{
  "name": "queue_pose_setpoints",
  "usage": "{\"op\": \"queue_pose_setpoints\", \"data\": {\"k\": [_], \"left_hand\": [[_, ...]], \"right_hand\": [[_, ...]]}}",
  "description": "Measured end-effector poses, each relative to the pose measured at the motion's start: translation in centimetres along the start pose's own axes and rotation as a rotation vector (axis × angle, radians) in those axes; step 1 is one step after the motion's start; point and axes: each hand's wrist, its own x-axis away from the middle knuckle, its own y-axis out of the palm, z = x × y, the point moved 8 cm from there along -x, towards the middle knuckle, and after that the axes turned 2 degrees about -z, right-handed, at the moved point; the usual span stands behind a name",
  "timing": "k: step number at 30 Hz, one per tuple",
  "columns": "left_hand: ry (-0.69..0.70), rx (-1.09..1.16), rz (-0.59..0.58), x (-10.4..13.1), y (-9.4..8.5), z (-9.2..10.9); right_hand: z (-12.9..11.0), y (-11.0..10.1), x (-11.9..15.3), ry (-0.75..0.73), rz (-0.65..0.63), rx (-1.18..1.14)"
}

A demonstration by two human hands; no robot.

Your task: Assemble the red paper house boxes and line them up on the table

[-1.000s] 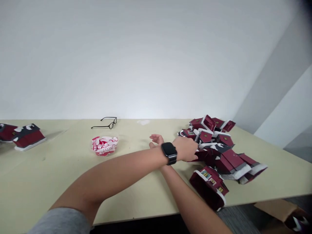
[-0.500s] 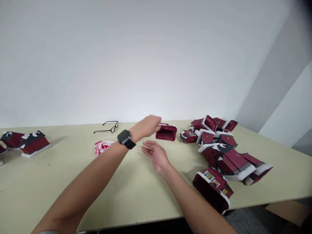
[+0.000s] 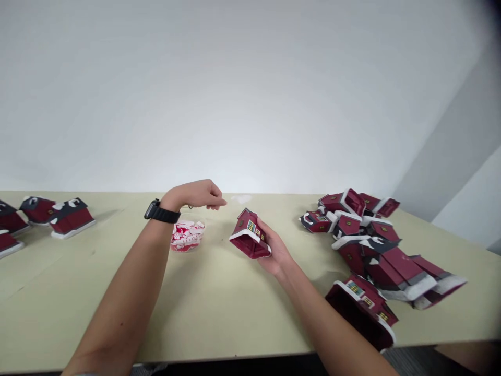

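Observation:
My right hand [image 3: 276, 248] is closed around a small toy house [image 3: 250, 235] with dark red walls, white trim and yellow windows. The house is tilted, its hollow underside facing me. To the left, my left hand [image 3: 201, 195] hovers near the back of the table with fingers curled and pinched together. Whatever it may hold is too small or hidden to make out. A black watch [image 3: 161, 213] is on that wrist. Below the wrist sits a clear tub [image 3: 187, 237] of red and white wrapped pieces, partly covered by my forearm.
Several more red toy houses [image 3: 391, 261] lie heaped on the right of the pale table [image 3: 219, 313], some on their sides. One house [image 3: 362, 310] lies near the front edge. Others stand upright at far left, including a dark-roofed house [image 3: 73, 218]. A white wall closes off the back.
The house has passed from my left hand into my right, which was open before. My left hand has moved left, hiding most of the eyeglasses. The view has shifted slightly.

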Motion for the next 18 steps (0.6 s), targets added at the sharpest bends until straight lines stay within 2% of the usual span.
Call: {"op": "queue_pose_setpoints", "data": {"k": [2, 4, 6, 12, 18], "left_hand": [[-0.197, -0.118, 0.060, 0.3, -0.9, -3.4], [-0.367, -0.185, -0.016, 0.9, -0.5, -6.2], [-0.460, -0.216, -0.093, 1.3, 0.3, -7.7], [-0.552, -0.297, -0.177, 0.6, 2.8, -8.2], [-0.535, -0.388, -0.149, -0.2, 3.4, -8.5]], "right_hand": [[-0.2, -0.6, -0.2, -0.029, 0.024, 0.021], [-0.4, -1.3, -0.5, -0.048, 0.057, 0.042], [-0.5, -2.0, -0.8, -0.073, 0.077, 0.071], [-0.8, -2.5, -1.3, -0.136, 0.072, 0.141], [-0.3, -2.2, -0.8, -0.069, 0.147, 0.024]]}}
